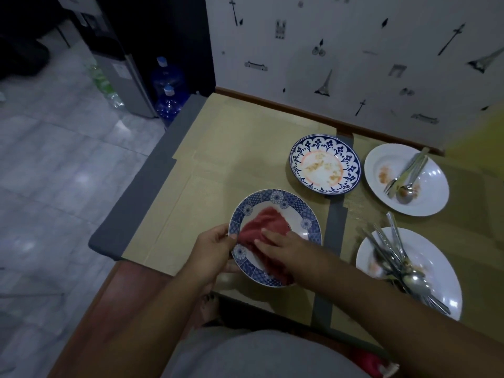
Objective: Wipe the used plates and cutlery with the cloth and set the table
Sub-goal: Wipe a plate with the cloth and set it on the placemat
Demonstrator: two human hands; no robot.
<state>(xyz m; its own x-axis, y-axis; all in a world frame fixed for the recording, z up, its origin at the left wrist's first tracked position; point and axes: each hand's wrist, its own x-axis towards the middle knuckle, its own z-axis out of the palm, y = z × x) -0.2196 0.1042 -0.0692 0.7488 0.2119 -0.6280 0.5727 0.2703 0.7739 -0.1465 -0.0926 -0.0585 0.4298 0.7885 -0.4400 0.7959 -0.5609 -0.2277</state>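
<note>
Grey top (259,356): six o'clock, nearest, bench (245,137) edge just beyond.
Left hand (215,252): pinches blue-rimmed plate (308,214) at its nine o'clock rim.
Right hand (283,244): fingers flat, pressing red cloth (261,227) onto that plate.
Risk: hard push near the bench edge could tip it off.
Cutlery pile (409,279): four o'clock, beside the right forearm; a swing could scatter it.

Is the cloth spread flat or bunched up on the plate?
Bunched: the cloth lies crumpled under the right hand, covering only part of the plate.
</note>
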